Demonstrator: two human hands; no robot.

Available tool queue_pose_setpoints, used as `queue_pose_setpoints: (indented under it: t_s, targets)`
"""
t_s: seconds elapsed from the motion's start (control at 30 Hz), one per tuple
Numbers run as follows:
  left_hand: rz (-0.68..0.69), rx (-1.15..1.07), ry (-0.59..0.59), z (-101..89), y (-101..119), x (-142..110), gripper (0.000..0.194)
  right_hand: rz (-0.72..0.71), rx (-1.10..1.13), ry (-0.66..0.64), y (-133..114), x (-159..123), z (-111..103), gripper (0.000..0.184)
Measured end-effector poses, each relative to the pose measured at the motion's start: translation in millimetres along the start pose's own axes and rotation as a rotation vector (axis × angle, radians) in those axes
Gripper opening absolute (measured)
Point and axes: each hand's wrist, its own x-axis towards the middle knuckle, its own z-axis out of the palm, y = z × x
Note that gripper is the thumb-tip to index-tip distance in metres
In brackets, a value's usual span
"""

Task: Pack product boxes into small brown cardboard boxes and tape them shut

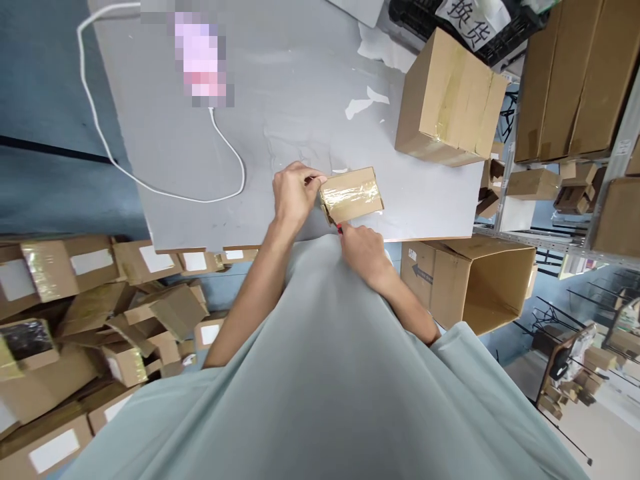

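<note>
A small cardboard box (351, 192) with shiny clear tape over its top lies on the grey table near its front edge. Its left end looks torn or partly lifted. At the upper left corner of that end, my left hand (294, 193) has thumb and fingers pinched on the box. My right hand (364, 250) is closed around a small red tool (340, 229), mostly hidden in the fist. The tool's front end is at the lower left corner of the box; whether it touches the cardboard I cannot tell.
A larger taped carton (450, 100) stands on the table (300, 80) at the right. White paper scraps (360, 107) lie behind the small box. A white cable (175, 199) loops across the left. An open carton (493, 283) and piled boxes (145, 320) sit below the table.
</note>
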Motion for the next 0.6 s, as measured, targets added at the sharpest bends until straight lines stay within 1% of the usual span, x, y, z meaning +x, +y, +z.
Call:
queue_pose_setpoints:
  t_s: [0.1, 0.17, 0.23, 0.33, 0.4, 0.47, 0.53, 0.6]
  targets:
    - [0.006, 0.033, 0.007, -3.1, 5.4, -1.1, 0.019, 0.081, 0.054, 0.076, 32.8, -10.0, -14.3, 0.046]
    - [0.072, 0.081, 0.023, -0.7, 16.3, -3.7, 0.025, 0.150, 0.087, 0.149, 59.3, -8.7, -18.7, 0.047]
    - [0.181, 0.132, 0.010, 7.8, 31.9, -8.3, 0.032, 0.191, 0.117, 0.215, 84.4, -1.4, -17.9, 0.047]
    - [0.334, 0.192, -0.104, 28.6, 55.1, -17.3, 0.032, 0.188, 0.154, 0.268, 110.7, 13.3, -12.1, 0.046]
    - [0.383, 0.224, -0.182, 41.9, 63.5, -22.5, 0.034, 0.159, 0.173, 0.285, 118.8, 21.4, -9.1, 0.047]
    - [0.388, 0.246, -0.223, 50.4, 64.2, -25.3, 0.044, 0.122, 0.189, 0.294, 120.9, 27.6, -8.2, 0.047]
    - [0.383, 0.259, -0.239, 53.8, 59.5, -25.5, 0.055, 0.097, 0.198, 0.292, 119.5, 33.2, -8.9, 0.047]
    - [0.381, 0.260, -0.243, 53.9, 53.3, -23.5, 0.061, 0.082, 0.198, 0.284, 116.8, 39.4, -9.8, 0.048]
